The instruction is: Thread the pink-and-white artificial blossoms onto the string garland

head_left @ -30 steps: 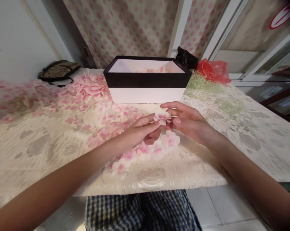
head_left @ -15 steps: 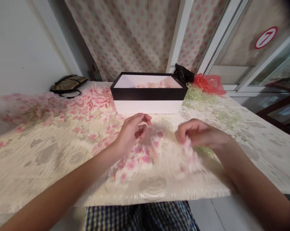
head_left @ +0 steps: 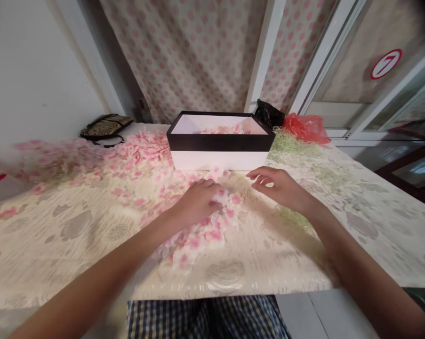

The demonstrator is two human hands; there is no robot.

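Note:
Over a loose pile of pink and white artificial blossoms (head_left: 198, 238) rests my left hand (head_left: 200, 200), its fingers curled down among the petals; what they grip, if anything, is hidden. My right hand (head_left: 276, 186) hovers over the table to the right of the pile, fingers apart and nothing between them. Just beyond both hands stands a white box with a black rim (head_left: 221, 142), open at the top, with pink blossoms (head_left: 229, 129) inside. One pale blossom (head_left: 216, 171) lies by the box's front wall.
More pink blossoms (head_left: 141, 149) spread across the left of the patterned tablecloth (head_left: 74, 226). Pale green shredded strands (head_left: 293, 143) lie right of the box. Behind them are a red plastic bag (head_left: 307, 128) and a black bag (head_left: 268, 114). A patterned pouch (head_left: 107, 126) sits at the back left.
The blossoms that hung from my right hand are gone from it, and its fingers have parted. My left hand has lowered onto the pile. The view has shifted slightly.

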